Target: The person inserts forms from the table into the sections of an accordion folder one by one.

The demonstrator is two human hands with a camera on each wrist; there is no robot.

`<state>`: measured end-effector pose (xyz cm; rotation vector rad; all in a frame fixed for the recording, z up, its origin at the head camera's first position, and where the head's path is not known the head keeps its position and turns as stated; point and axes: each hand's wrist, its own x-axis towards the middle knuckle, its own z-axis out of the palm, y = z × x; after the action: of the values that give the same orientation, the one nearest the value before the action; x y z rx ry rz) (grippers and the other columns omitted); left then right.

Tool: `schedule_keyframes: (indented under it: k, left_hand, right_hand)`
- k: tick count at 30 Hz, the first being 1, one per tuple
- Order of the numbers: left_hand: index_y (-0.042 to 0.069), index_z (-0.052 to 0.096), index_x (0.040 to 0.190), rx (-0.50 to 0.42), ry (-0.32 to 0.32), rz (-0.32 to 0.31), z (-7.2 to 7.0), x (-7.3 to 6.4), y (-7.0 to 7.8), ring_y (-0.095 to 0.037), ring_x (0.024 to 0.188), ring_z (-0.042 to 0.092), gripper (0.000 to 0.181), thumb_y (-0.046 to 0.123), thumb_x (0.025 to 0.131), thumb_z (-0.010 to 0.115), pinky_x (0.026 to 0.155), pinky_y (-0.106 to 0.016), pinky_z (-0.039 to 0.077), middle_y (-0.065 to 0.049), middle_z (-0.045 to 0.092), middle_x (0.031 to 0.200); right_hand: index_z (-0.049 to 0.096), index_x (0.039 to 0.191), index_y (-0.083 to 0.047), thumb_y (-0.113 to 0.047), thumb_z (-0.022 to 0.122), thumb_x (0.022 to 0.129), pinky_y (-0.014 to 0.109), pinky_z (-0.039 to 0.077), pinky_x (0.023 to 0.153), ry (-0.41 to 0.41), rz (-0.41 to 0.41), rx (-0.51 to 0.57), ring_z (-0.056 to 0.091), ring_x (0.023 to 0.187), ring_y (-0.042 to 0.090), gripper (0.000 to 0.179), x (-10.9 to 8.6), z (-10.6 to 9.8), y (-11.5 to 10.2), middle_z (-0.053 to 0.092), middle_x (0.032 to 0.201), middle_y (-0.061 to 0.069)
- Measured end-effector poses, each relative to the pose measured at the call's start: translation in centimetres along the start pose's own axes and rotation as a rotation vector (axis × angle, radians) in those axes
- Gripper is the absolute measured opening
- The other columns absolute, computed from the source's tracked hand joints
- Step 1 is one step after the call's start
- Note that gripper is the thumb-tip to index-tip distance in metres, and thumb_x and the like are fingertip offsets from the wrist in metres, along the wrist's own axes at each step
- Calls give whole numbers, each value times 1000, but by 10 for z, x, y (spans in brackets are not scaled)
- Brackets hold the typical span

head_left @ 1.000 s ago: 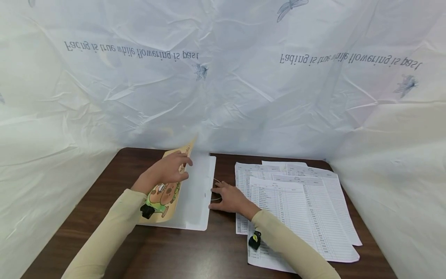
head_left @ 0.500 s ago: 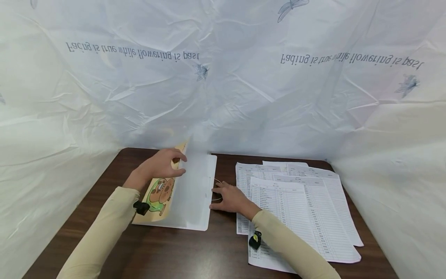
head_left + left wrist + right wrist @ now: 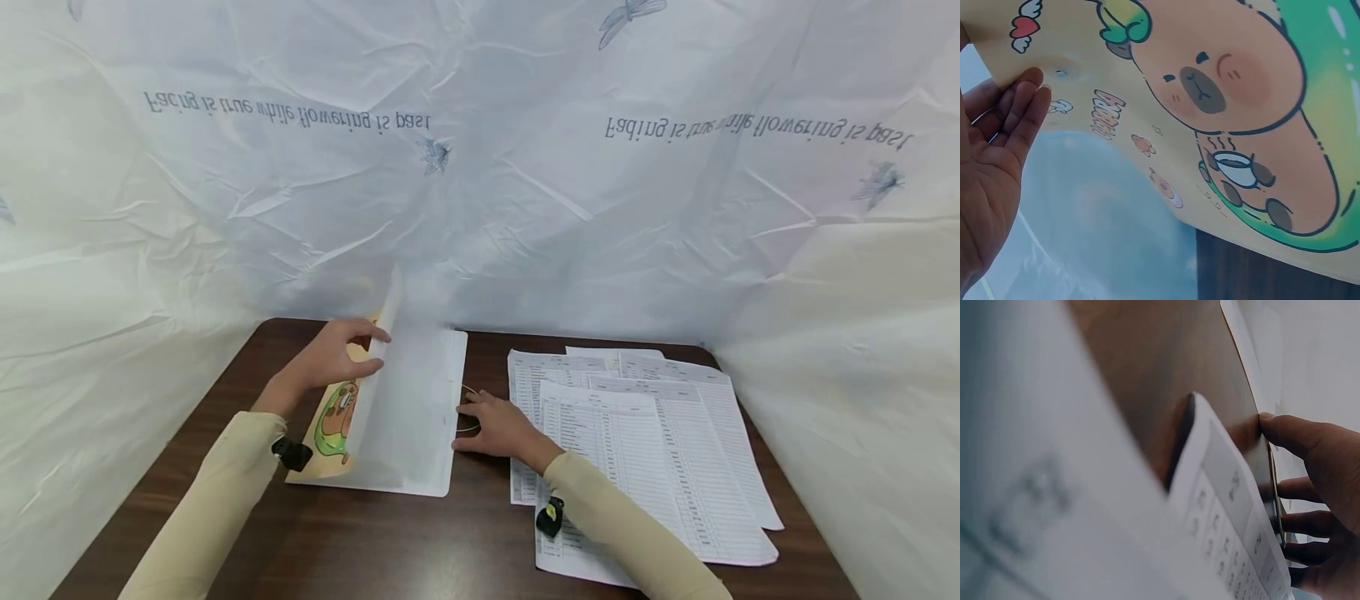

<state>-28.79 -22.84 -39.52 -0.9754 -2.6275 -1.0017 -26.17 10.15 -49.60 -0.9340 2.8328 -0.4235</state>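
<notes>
A folder [image 3: 420, 417] lies partly unfolded at the table's left, its plain white inside facing up. Its yellow cover [image 3: 322, 433] carries a printed cartoon capybara. My left hand [image 3: 337, 358] holds that cover by its free edge and keeps it raised and tilted to the left. In the left wrist view, the bent fingers of my left hand [image 3: 1004, 137] meet the printed face near a small hole. At the folder's right edge rests my right hand [image 3: 495, 429], fingers spread, thumb tip on the edge. A thin elastic cord [image 3: 468, 429] loops out beside those fingers.
Several overlapping printed sheets [image 3: 600, 467] cover the right side of the dark wooden table [image 3: 375, 542], partly under the right forearm. Wrinkled white sheeting [image 3: 495, 208] with printed lettering encloses the back and sides.
My left hand has moved left, drawing the cover's edge along and showing more of the white inside. The cover now bends over further. My right hand has stayed at the folder's edge.
</notes>
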Motion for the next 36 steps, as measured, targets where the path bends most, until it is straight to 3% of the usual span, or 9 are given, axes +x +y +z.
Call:
schedule_keyframes:
  k: [6,11,15,19,23,29,36]
  left_hand:
    - [6,73,121,-42,47,-5,3,-5,-7,-14,85,53,35,15,88,77,80,-36,48,-4,70,108]
    - [9,73,121,-51,54,-16,6,-4,-11,-15,86,53,33,17,88,78,82,-37,49,-4,70,110]
    - [8,73,120,-51,50,-17,7,-2,-9,-15,82,52,33,18,90,77,77,-36,47,-2,69,102]
    - [5,72,121,-76,43,-11,5,-2,-8,-22,78,52,32,17,91,76,70,-34,44,-2,65,94]
    - [10,71,122,-108,35,-16,3,-3,-11,-24,78,51,30,16,92,75,69,-35,43,-2,66,97]
    - [4,70,123,-126,53,-16,2,-6,-11,-16,73,49,33,9,91,75,66,-31,43,-7,67,101]
    - [1,69,124,-167,78,-18,1,-9,-13,-11,56,37,35,5,89,75,57,-30,40,-7,56,82]
  right_hand:
    - [61,144,-17,-63,68,89,52,44,108,12,1,-19,42,145,34,72,-2,1,0,49,155,12]
    - [58,145,-15,-62,67,90,52,43,109,20,1,-20,42,145,34,73,-5,0,1,48,155,11]
    - [57,146,-14,-61,67,91,51,42,110,59,-27,1,39,147,34,73,-11,-6,4,48,155,12]
    - [57,146,-14,-60,65,92,51,40,112,116,-46,28,37,148,31,71,-22,-17,9,47,156,10]
    - [58,145,-16,-58,67,93,50,40,112,190,-46,44,41,146,28,68,-39,-32,16,48,156,9]
    - [62,141,-15,-53,70,93,49,46,107,335,-57,65,52,137,29,62,-69,-52,30,55,150,8]
    - [67,135,-13,-48,75,90,51,50,101,469,-12,63,60,128,29,57,-103,-68,48,64,138,6]
